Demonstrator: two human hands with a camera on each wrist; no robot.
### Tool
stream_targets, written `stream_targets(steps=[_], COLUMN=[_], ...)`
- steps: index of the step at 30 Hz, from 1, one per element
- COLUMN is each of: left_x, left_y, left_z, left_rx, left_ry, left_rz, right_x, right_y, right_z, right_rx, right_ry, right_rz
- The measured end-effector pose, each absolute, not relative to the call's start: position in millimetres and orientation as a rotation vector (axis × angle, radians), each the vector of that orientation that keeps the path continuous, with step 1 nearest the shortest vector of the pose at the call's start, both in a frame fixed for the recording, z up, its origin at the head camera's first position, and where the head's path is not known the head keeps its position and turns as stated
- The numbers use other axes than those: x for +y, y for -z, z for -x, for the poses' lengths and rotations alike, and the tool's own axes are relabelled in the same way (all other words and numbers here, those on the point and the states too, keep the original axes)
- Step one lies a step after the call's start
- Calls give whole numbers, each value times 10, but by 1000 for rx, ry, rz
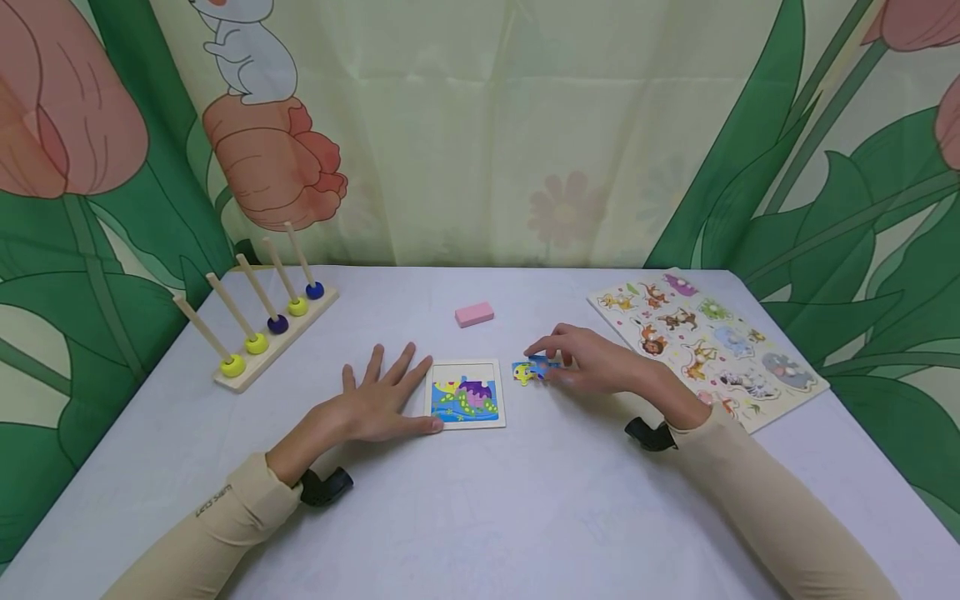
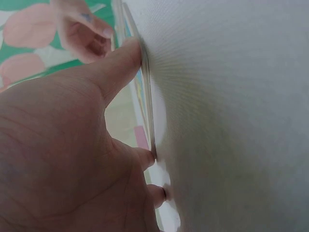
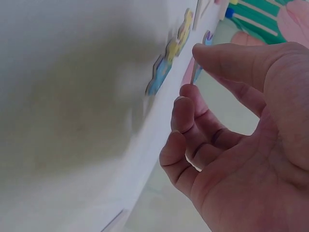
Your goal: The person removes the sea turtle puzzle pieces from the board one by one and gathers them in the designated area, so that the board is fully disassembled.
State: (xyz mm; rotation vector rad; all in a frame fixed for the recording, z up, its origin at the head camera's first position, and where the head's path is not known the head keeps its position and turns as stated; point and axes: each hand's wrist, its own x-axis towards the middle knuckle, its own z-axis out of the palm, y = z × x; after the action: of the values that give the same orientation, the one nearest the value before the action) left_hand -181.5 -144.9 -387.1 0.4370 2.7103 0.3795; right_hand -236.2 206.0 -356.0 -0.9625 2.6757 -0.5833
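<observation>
A small wooden puzzle tray (image 1: 466, 424) lies mid-table, its lower part filled with a colourful picture and its top strip bare wood. My left hand (image 1: 378, 406) is spread flat at its left side, thumb on the lower left corner and index fingertip at the upper left. In the left wrist view the thumb (image 2: 120, 65) lies over the tray's edge. To the right of the tray, my right hand (image 1: 600, 360) pinches a blue puzzle piece (image 3: 198, 71) between thumb and forefinger, tilted up on edge. Beneath it a yellow and blue puzzle piece (image 3: 166, 65) lies on the table.
A pink block (image 1: 474, 315) sits behind the tray. At the left stands a wooden peg rack (image 1: 247, 377) with yellow and dark blue beads on upright pegs. An animal puzzle board (image 1: 693, 337) lies at the right, partly behind the right forearm. A printed curtain (image 1: 480, 167) hangs behind the white table.
</observation>
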Motion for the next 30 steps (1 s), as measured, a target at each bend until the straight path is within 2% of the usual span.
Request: stream_targets(steps=[16,30], left_x=[-1456,-1445], left_y=[3900,3849], left_z=[1828,1819], left_rx=[2704,2694], left_ry=[-393,-381], left_rz=[-428,-438], right_x=[2474,2544], right_y=[3560,3633], right_z=[2388,2385], right_rx=[2718,2703], right_ry=[558,500], right_rz=[875,845])
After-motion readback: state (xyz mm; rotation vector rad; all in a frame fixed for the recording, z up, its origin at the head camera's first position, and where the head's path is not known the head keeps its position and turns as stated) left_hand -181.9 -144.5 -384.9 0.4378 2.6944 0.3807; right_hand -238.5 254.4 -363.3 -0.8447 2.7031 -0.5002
